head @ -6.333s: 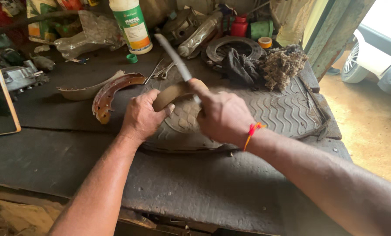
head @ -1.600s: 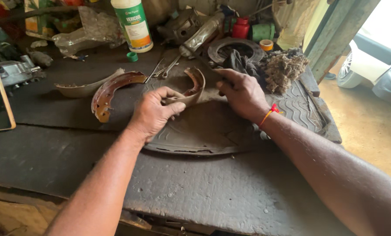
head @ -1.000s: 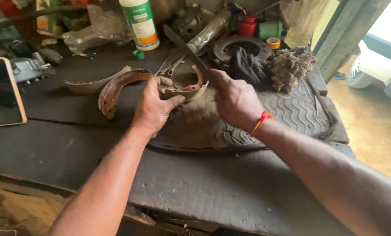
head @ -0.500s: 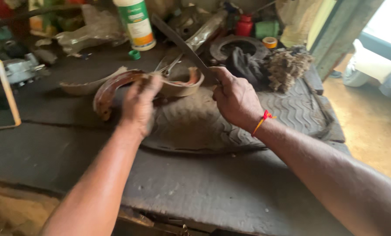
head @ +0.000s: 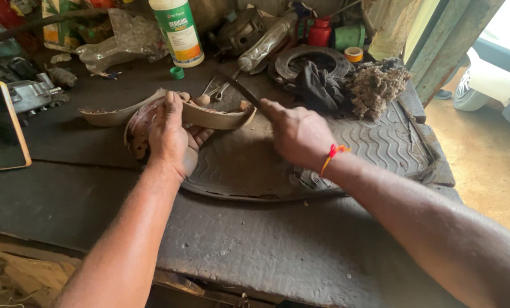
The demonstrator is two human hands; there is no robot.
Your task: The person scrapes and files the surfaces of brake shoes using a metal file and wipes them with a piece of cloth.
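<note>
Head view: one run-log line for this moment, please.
left hand: holds curved brake shoe | right hand: grips blade against shoe | surface: ribbed rubber mat

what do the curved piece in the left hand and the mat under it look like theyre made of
Curved piece: likely metal with a tan lining, dull and dusty, rust-brown on the rim. Mat: probably rubber, grey, matte, moulded with wavy ribs and a worn edge.

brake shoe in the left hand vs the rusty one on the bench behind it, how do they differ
The held brake shoe is tan and dusty, gripped by the left hand with the right hand's blade against it. The rusty brake shoe is reddish-brown, lying on the bench, partly hidden by that hand. Both are curved crescents.
</note>
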